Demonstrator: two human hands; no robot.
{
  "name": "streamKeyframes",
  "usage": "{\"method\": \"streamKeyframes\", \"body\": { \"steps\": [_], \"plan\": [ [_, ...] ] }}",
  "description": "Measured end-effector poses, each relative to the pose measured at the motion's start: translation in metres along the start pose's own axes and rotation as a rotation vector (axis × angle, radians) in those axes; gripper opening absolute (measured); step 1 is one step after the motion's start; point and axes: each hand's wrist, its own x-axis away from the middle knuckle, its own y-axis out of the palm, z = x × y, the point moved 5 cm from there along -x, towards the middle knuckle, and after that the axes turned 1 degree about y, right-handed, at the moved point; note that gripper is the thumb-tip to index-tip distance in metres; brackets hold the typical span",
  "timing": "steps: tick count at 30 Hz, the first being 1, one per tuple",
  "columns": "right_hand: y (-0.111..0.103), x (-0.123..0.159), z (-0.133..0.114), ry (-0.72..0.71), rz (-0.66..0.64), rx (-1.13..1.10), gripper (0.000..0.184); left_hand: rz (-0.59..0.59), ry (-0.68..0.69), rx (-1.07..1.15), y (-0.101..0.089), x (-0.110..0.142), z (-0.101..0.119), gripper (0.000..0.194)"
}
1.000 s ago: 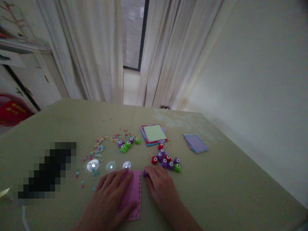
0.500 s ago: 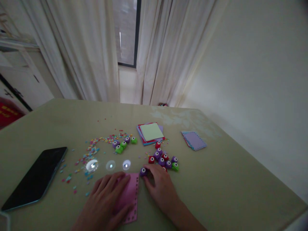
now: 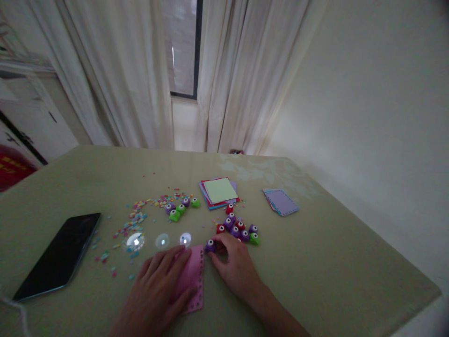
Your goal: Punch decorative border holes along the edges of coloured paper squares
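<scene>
My left hand [image 3: 159, 281] lies flat on a pink paper sheet [image 3: 194, 276], its fingers stretched and a little apart. A row of punched holes runs down the sheet's right edge. Between the thumb and index finger of my right hand [image 3: 233, 262] is a small purple craft punch [image 3: 210, 245] with a round white and black top. It sits right beside the sheet's upper right corner; whether it is on the paper, I cannot tell. Just behind my right hand lies a cluster of red, purple and green punches [image 3: 235, 231], partly hidden by the fingers.
More green and purple punches [image 3: 180, 208] stand farther left. Paper confetti [image 3: 136, 216] is scattered around three round clear discs [image 3: 162, 241]. A black tablet [image 3: 59, 257] lies at left. Square papers [image 3: 220, 191] are stacked at the back, with edge-punched sheets [image 3: 281, 202] to their right.
The view has shifted slightly. My right hand keeps its pinch on the purple punch beside the pink sheet, and my left hand stays flat on the paper.
</scene>
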Motion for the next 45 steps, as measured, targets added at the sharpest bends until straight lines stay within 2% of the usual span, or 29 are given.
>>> {"method": "streamKeyframes", "body": {
  "steps": [7, 12, 18, 23, 29, 32, 35, 39, 45],
  "plan": [
    [0.001, 0.001, -0.001, -0.009, -0.002, -0.08, 0.027, 0.0, 0.0, 0.007, 0.001, 0.001, -0.001, 0.064],
    [0.003, 0.002, -0.003, -0.04, -0.01, -0.015, 0.026, 0.017, 0.02, 0.009, -0.001, 0.001, 0.001, 0.067],
    [0.001, 0.001, -0.005, -0.046, -0.013, 0.017, 0.027, -0.042, 0.0, 0.033, 0.004, 0.003, 0.0, 0.07],
    [-0.002, 0.001, -0.005, -0.068, -0.025, -0.015, 0.026, -0.094, 0.047, 0.093, 0.0, 0.001, 0.0, 0.075],
    [-0.006, 0.0, -0.003, -0.083, -0.088, -0.065, 0.03, -0.152, 0.069, 0.097, -0.005, 0.002, -0.007, 0.071],
    [-0.009, 0.0, -0.003, -0.117, -0.115, -0.06, 0.028, -0.191, 0.042, 0.105, -0.007, 0.004, -0.013, 0.071],
    [-0.011, 0.001, -0.005, -0.156, -0.164, -0.073, 0.026, -0.229, 0.074, 0.113, -0.011, 0.003, -0.015, 0.072],
    [-0.013, 0.002, -0.009, -0.182, -0.23, -0.084, 0.029, -0.216, 0.109, 0.097, -0.014, -0.002, -0.019, 0.068],
    [-0.016, 0.003, -0.013, -0.191, -0.249, -0.109, 0.03, -0.184, 0.12, 0.127, -0.007, -0.003, -0.019, 0.06]
  ]
}}
